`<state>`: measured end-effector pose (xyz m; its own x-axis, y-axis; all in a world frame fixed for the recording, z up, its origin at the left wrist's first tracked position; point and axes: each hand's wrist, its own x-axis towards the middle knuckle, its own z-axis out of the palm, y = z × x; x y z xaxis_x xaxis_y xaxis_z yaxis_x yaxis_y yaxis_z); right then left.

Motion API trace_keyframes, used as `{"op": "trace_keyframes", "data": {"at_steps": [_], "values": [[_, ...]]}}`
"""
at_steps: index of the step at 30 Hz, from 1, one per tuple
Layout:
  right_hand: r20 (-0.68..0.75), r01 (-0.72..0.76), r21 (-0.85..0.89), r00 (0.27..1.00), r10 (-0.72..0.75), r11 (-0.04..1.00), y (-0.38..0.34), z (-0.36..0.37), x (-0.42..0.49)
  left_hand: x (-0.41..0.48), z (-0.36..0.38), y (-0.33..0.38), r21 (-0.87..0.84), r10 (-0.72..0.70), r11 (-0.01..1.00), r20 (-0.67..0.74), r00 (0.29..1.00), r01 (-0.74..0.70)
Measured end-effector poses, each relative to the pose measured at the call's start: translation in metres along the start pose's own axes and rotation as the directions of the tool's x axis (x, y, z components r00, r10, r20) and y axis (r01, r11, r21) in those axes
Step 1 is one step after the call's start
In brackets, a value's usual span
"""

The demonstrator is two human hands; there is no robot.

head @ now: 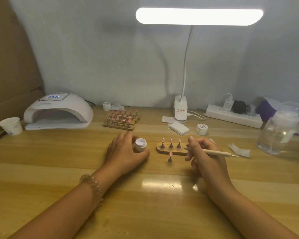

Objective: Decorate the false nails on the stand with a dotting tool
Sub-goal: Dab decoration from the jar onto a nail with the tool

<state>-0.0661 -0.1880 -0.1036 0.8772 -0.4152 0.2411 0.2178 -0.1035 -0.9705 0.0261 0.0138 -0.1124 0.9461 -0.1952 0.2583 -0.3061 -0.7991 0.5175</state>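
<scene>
A small wooden stand [160, 149] lies mid-table with three pink false nails [171, 141] upright on metal holders. One more pink nail on its holder [170, 157] stands on the table just in front of the stand. My right hand [204, 157] grips a wooden dotting tool [216, 153] like a pen, its tip pointing left at the stand's right end. My left hand [124, 152] holds a small open white jar [140, 144] on the table, left of the stand.
A white nail lamp [59, 111] and a paper cup [11, 125] sit at the back left. A second stand full of pink nails [121, 119], a desk lamp base [180, 108], wipes [178, 128], a closed white jar [201, 129], a power strip [231, 116] and a clear bottle [278, 133] line the back.
</scene>
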Motion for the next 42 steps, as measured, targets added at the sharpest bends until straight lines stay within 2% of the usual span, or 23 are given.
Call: {"op": "trace_keyframes", "data": {"at_steps": [3,6,9,12,25,35,42], "values": [[0.001,0.045,-0.021,0.999,-0.045,0.999,0.001,0.001,-0.001,0.000,0.002,0.002,-0.034,0.089,0.995,0.006,0.996,-0.089],[0.015,0.141,-0.061,0.990,-0.140,0.988,-0.004,0.004,-0.004,-0.006,0.000,0.009,-0.071,0.237,0.969,0.024,0.971,-0.235],[0.056,0.242,-0.108,0.970,-0.237,0.964,-0.008,0.008,-0.011,-0.015,-0.002,0.019,0.002,0.447,0.894,0.055,0.893,-0.447],[0.114,0.299,-0.187,0.953,-0.281,0.936,-0.008,0.012,-0.016,-0.019,-0.004,0.027,0.024,0.546,0.836,0.074,0.835,-0.549],[0.186,0.303,-0.319,0.949,-0.255,0.898,-0.006,0.015,-0.014,-0.020,-0.005,0.033,0.086,0.608,0.790,0.021,0.794,-0.607],[0.172,0.324,-0.345,0.944,-0.280,0.881,-0.006,0.015,-0.014,-0.019,-0.002,0.034,0.125,0.622,0.776,0.010,0.783,-0.618],[0.190,0.324,-0.327,0.943,-0.274,0.888,-0.007,0.014,-0.014,-0.018,0.001,0.031,0.150,0.612,0.786,-0.050,0.789,-0.600]]}}
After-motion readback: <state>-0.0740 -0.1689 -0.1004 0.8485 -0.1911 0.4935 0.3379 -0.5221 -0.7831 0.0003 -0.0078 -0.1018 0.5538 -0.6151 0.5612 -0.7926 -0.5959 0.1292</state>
